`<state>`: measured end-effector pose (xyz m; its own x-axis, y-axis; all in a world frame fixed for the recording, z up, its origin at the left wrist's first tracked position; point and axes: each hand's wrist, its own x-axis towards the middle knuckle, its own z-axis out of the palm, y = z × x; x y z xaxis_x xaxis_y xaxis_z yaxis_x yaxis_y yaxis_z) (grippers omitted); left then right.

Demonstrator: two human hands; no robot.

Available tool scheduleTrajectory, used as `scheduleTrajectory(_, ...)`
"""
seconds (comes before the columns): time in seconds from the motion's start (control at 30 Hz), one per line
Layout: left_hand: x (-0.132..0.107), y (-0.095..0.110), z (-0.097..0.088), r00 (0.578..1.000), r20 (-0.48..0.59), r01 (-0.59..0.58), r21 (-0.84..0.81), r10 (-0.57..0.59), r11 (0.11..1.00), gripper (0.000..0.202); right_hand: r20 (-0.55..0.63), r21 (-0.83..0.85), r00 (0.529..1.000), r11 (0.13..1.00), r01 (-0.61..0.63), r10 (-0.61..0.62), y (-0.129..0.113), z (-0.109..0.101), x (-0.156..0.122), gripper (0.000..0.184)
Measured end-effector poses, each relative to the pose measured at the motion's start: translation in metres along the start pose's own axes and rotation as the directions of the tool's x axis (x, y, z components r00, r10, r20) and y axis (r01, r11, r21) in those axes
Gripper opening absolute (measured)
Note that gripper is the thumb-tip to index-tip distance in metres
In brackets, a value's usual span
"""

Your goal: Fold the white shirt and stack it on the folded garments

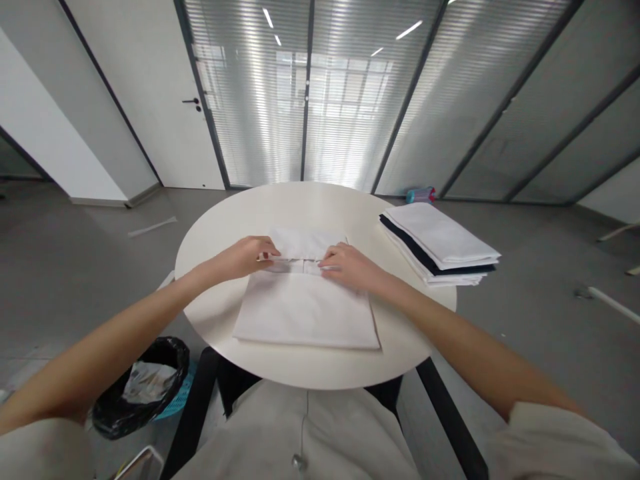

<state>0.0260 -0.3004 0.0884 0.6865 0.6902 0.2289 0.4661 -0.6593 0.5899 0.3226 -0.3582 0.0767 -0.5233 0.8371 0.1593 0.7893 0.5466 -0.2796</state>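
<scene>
A folded white cloth (pixel 305 310) lies flat on the round white table (pixel 215 227) in front of me. A raised fold with a short seam at its middle runs across its upper part. On the left end of this fold, my left hand (pixel 250 257) has its thumb and fingers closed in a pinch. My right hand (pixel 347 265) pinches the same fold toward its right end, the other fingers curled over the cloth. Both hands rest low, close to the tabletop. What kind of cloth piece it is, I cannot tell.
A stack of folded white and dark cloths (pixel 440 240) overhangs the table's right edge. Below left stands a bin with a black liner (pixel 143 387). A blue and pink object (pixel 421 195) lies on the floor by the glass wall. Black chair arms flank me.
</scene>
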Motion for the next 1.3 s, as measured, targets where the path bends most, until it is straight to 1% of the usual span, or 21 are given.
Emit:
scheduleTrajectory(0.07,0.016,0.008,0.011,0.995,0.098,-0.033,0.028,0.030,0.999,0.011,0.103,-0.109,0.994,0.992,0.060,-0.049,-0.006,0.002,0.016,0.016)
scheduleTrajectory(0.13,0.026,0.013,0.019,0.984,0.180,-0.027,0.066,0.015,0.997,0.005,0.164,-0.206,0.985,0.975,0.082,-0.048,-0.010,0.003,0.024,0.015)
scheduleTrajectory(0.23,0.030,0.015,0.024,0.966,0.259,-0.034,0.134,-0.002,0.990,0.010,0.214,-0.293,0.976,0.951,0.095,-0.031,-0.012,0.005,0.027,0.015)
scheduleTrajectory(0.37,0.030,0.017,0.028,0.948,0.319,-0.080,0.263,-0.008,0.961,0.013,0.254,-0.326,0.967,0.940,0.098,-0.013,-0.014,0.005,0.027,0.015)
scheduleTrajectory(0.53,0.027,0.019,0.034,0.931,0.366,-0.174,0.435,0.003,0.884,0.011,0.275,-0.315,0.961,0.948,0.052,0.039,-0.018,0.004,0.026,0.015)
scheduleTrajectory(0.63,0.027,0.017,0.038,0.925,0.379,-0.216,0.479,0.022,0.851,0.011,0.273,-0.296,0.961,0.954,0.051,0.033,-0.018,0.006,0.027,0.016)
scheduleTrajectory(0.73,0.026,0.015,0.037,0.926,0.373,-0.241,0.454,0.063,0.858,0.013,0.268,-0.268,0.963,0.961,0.070,0.005,-0.015,0.009,0.027,0.017)
scheduleTrajectory(0.8,0.019,0.013,0.033,0.932,0.347,-0.248,0.396,0.106,0.884,0.021,0.246,-0.232,0.969,0.969,0.090,-0.031,-0.011,0.009,0.024,0.017)
scheduleTrajectory(0.83,0.013,0.011,0.029,0.948,0.296,-0.229,0.371,0.119,0.900,0.025,0.212,-0.206,0.976,0.974,0.089,-0.044,-0.009,0.007,0.019,0.016)
scheduleTrajectory(0.87,0.005,0.008,0.025,0.971,0.211,-0.183,0.356,0.112,0.916,0.027,0.163,-0.180,0.986,0.981,0.068,-0.038,-0.005,0.004,0.013,0.016)
scheduleTrajectory(0.9,-0.004,0.003,0.020,0.992,0.104,-0.106,0.348,0.074,0.931,0.030,0.100,-0.156,0.995,0.988,0.019,-0.003,-0.001,0.000,0.005,0.018)
scheduleTrajectory(0.93,-0.015,-0.003,0.015,1.000,-0.003,-0.005,0.334,0.007,0.943,0.033,0.035,-0.134,0.997,0.989,-0.058,0.063,0.004,-0.004,-0.005,0.021)
scheduleTrajectory(0.97,-0.026,-0.009,0.010,0.993,-0.085,0.103,0.299,-0.081,0.949,0.037,-0.021,-0.114,0.987,0.981,-0.159,0.158,0.009,-0.009,-0.016,0.025)
scheduleTrajectory(1.0,-0.036,-0.016,0.006,0.977,-0.119,0.200,0.235,-0.176,0.951,0.042,-0.058,-0.095,0.962,0.958,-0.270,0.266,0.014,-0.013,-0.028,0.029)
scheduleTrajectory(1.03,-0.045,-0.023,0.004,0.958,-0.102,0.281,0.140,-0.268,0.950,0.048,-0.069,-0.074,0.929,0.927,-0.368,0.363,0.020,-0.015,-0.038,0.033)
scheduleTrajectory(1.07,-0.052,-0.029,0.002,0.938,-0.052,0.344,0.020,-0.343,0.939,0.055,-0.062,-0.048,0.897,0.896,-0.441,0.438,0.025,-0.016,-0.048,0.037)
scheduleTrajectory(1.1,-0.056,-0.033,0.001,0.919,0.013,0.392,-0.114,-0.393,0.913,0.062,-0.047,-0.008,0.872,0.872,-0.489,0.488,0.030,-0.016,-0.056,0.040)
scheduleTrajectory(1.13,-0.057,-0.035,0.000,0.903,0.078,0.428,-0.251,-0.423,0.868,0.067,-0.024,0.054,0.856,0.855,-0.515,0.517,0.034,-0.013,-0.062,0.043)
scheduleTrajectory(1.2,-0.055,-0.035,0.000,0.874,0.174,0.478,-0.479,-0.454,0.736,0.073,0.032,0.249,0.845,0.814,-0.524,0.534,0.038,-0.006,-0.067,0.048)
scheduleTrajectory(1.23,-0.052,-0.033,0.000,0.861,0.210,0.494,-0.561,-0.463,0.664,0.073,0.061,0.368,0.843,0.773,-0.517,0.535,0.038,-0.002,-0.068,0.050)
scheduleTrajectory(1.3,-0.047,-0.030,-0.001,0.840,0.267,0.512,-0.677,-0.473,0.528,0.070,0.112,0.597,0.834,0.635,-0.491,0.540,0.035,0.004,-0.067,0.054)
